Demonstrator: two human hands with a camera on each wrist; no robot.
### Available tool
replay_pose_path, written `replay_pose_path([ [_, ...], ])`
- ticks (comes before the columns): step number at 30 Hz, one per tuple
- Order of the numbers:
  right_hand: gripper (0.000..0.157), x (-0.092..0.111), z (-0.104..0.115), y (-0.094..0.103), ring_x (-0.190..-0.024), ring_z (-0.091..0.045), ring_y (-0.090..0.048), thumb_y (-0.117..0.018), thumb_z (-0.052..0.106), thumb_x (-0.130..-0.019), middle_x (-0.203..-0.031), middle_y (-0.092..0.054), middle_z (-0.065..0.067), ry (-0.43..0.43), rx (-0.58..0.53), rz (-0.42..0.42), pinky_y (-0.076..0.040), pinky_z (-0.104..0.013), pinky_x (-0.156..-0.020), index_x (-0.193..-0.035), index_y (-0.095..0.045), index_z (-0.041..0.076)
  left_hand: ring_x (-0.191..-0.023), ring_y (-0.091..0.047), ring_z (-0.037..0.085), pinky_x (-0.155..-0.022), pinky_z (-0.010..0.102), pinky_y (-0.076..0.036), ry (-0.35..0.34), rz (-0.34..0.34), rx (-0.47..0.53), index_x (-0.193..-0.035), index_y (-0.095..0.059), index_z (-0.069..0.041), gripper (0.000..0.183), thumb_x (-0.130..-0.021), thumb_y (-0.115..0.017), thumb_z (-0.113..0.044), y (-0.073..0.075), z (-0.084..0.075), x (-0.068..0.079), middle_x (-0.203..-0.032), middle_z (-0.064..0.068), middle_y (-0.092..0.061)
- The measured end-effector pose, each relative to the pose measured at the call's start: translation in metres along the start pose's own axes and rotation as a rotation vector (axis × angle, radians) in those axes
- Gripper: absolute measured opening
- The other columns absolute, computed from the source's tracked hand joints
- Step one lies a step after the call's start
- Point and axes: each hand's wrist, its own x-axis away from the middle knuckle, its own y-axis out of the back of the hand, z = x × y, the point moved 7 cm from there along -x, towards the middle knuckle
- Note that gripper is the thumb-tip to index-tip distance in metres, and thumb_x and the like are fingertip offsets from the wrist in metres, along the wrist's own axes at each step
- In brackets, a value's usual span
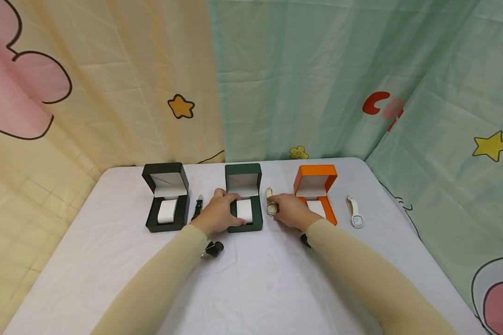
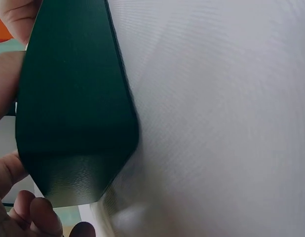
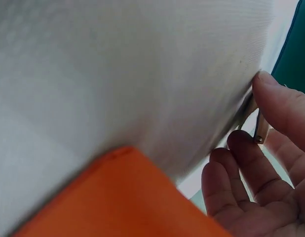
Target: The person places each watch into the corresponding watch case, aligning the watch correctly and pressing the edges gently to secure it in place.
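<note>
Across the table (image 1: 255, 284), the outstretched left hand (image 1: 218, 211) grips a green box (image 1: 257, 214), right hand (image 1: 292, 211) a watch (image 1: 271, 208).

White table (image 1: 251, 284) beneath boxes (image 1: 167, 194), watches (image 1: 354, 207)

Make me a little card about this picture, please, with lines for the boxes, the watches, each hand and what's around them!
Boxes: black box, green box, orange box, all open
Inside each: a white cushion
Watches: gold-coloured watch; white watch right of the orange box; dark-strapped watch between black and green boxes, partly hidden
Left hand: reaches into the green box, around its cushion; grip unclear
Right hand: pinches the gold-coloured watch
Table: white covering
Behind: printed curtains
</note>
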Motion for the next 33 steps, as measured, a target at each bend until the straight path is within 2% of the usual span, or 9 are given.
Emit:
replay_pose_path([
  [11,0.052,-0.002,0.001,-0.002,-0.115,-0.020,-0.054,-0.072,0.019,-0.081,-0.124,-0.059,-0.003,0.005,0.020,-0.002,-0.042,-0.038,-0.101,-0.130,-0.055,0.021,-0.101,-0.046,0.020,-0.087,0.034,-0.044,-0.048,-0.042,-0.003,-0.130,-0.050,-0.025,0.079,-0.062,-0.081,-0.051,0.003,0.000,0.001,-0.121,0.005,-0.037],
  [17,0.041,-0.002,0.004,0.000,-0.106,-0.018,-0.056,-0.069,0.018,-0.083,-0.117,-0.062,-0.003,0.031,0.030,-0.021,-0.046,-0.036,-0.096,-0.123,-0.061,0.019,-0.100,-0.046,0.017,-0.087,0.033,-0.044,-0.084,-0.049,-0.031,-0.130,-0.050,-0.023,0.079,-0.063,-0.080,-0.053,0.002,-0.001,0.001,-0.119,0.002,-0.040],
  [22,0.039,-0.002,0.004,0.002,-0.101,-0.017,-0.056,-0.067,0.016,-0.083,-0.112,-0.062,-0.004,0.029,0.028,-0.035,-0.048,-0.034,-0.091,-0.121,-0.063,0.018,-0.102,-0.046,0.016,-0.089,0.033,-0.044,-0.109,-0.051,-0.036,-0.130,-0.049,-0.022,0.079,-0.064,-0.079,-0.054,0.002,0.000,0.001,-0.122,0.001,-0.041],
  [33,0.040,0.002,0.003,0.009,-0.111,-0.021,-0.055,-0.070,0.017,-0.080,-0.116,-0.061,-0.005,0.032,-0.007,-0.059,-0.044,-0.038,-0.096,-0.119,-0.063,0.016,-0.116,-0.045,0.018,-0.097,0.040,-0.043,-0.137,-0.064,0.009,-0.132,-0.045,-0.022,0.080,-0.066,-0.076,-0.056,0.005,0.000,0.003,-0.130,0.001,-0.040],
])
